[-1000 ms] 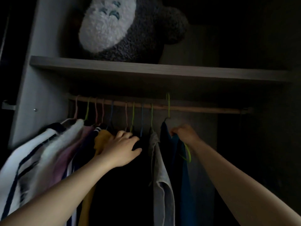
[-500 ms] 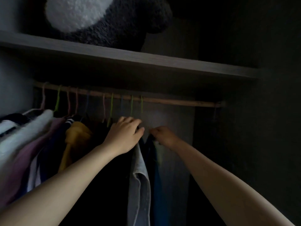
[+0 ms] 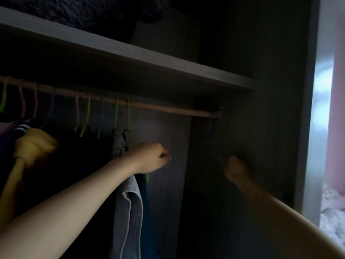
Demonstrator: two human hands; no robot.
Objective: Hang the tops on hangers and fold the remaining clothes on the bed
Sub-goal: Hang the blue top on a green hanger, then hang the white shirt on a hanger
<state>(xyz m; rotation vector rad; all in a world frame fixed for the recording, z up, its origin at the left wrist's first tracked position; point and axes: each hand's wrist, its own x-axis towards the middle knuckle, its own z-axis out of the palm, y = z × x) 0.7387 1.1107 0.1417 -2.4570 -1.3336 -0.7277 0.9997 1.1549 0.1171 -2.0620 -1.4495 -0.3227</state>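
Observation:
In the dark wardrobe, tops hang on coloured hangers from a wooden rail [image 3: 168,108]. The two rightmost are a grey top [image 3: 128,206] and, behind it, a blue top [image 3: 144,195] on a green hanger [image 3: 128,116]. My left hand [image 3: 151,157] is in front of the blue top's shoulder, its fingers loosely curled with nothing visible in them. My right hand [image 3: 236,169] is further right, near the wardrobe's dark side panel. It is blurred and curled, and I see nothing in it.
A yellow top [image 3: 31,146] and darker clothes fill the rail's left half. A shelf [image 3: 149,58] above carries a dark plush toy [image 3: 93,12]. The wardrobe's side wall [image 3: 308,128] stands at right, with pale bedding [image 3: 332,212] beyond it.
My view has swung right and down. My right hand has let go of the blue top's hanger and moved right. My left hand has shifted from the grey top to the blue one.

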